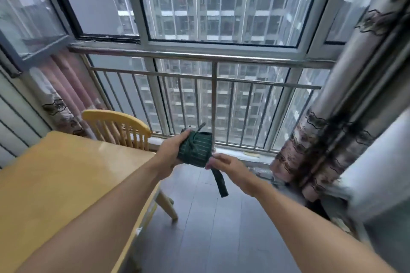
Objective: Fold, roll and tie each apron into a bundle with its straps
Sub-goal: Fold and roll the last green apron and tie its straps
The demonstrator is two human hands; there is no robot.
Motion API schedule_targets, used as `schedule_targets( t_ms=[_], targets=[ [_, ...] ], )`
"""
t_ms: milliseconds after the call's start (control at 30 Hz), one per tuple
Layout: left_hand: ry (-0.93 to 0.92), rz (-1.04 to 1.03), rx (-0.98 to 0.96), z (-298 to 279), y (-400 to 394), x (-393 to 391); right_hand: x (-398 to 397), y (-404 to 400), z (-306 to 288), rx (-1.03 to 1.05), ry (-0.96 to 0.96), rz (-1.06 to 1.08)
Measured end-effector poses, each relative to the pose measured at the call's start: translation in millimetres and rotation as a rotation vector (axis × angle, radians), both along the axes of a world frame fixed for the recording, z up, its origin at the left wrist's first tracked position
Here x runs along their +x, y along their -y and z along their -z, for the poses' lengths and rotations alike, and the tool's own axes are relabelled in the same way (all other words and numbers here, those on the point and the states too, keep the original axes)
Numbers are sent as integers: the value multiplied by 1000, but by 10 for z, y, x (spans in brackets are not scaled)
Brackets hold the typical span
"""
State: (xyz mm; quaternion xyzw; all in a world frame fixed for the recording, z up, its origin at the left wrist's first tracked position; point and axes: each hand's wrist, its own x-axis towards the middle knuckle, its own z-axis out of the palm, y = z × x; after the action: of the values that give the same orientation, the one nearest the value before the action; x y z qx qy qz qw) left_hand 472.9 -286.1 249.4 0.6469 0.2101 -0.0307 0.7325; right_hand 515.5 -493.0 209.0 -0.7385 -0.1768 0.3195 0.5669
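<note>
A dark green striped apron bundle (198,148), rolled tight and wrapped with its own straps, is held in the air past the table's right edge. My left hand (170,150) grips the bundle from the left side. My right hand (224,165) pinches a loose strap (220,184) at the bundle's lower right corner; the strap's end hangs down below that hand. A short strap end (200,127) sticks up above the bundle.
A yellow wooden table (66,173) fills the lower left, with a matching chair (119,126) behind it. A metal railing (213,80) and large windows stand ahead. Patterned curtains (332,128) hang at the right. Dark floor tiles (210,228) lie below.
</note>
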Motion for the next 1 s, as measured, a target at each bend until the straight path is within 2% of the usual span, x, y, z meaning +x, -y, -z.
schedule_targets(
  t_ms=[167, 433, 500, 600, 667, 800, 867, 933, 1000],
  targets=[
    [-34, 133, 18, -160, 928, 290, 45, 1113, -96, -81, 163, 105],
    [-78, 352, -1, -178, 2133, 914, 110, 2681, -404, -161, 126, 242],
    [-78, 395, 3, -197, 2450, 1150, 237, 3080, -438, -241, 187, 322],
    [-88, 460, 3, -198, 2871, 1544, 519, 3768, -450, -512, 293, 486],
    [-105, 468, -1, -190, 3163, 1818, 707, 4229, -560, -611, 302, 654],
    [-154, 526, 31, -21, 3725, 2355, 972, 4974, -1180, -447, 341, 1164],
    [-205, 592, 49, 107, 4029, 2614, 1119, 5292, -1490, -381, 360, 1346],
    [-235, 652, 60, 191, 4379, 2842, 1254, 5526, -1774, -437, 359, 1417],
    [-234, 695, 80, 243, 4720, 3014, 1403, 5672, -2023, -417, 282, 1368]
  ],
)
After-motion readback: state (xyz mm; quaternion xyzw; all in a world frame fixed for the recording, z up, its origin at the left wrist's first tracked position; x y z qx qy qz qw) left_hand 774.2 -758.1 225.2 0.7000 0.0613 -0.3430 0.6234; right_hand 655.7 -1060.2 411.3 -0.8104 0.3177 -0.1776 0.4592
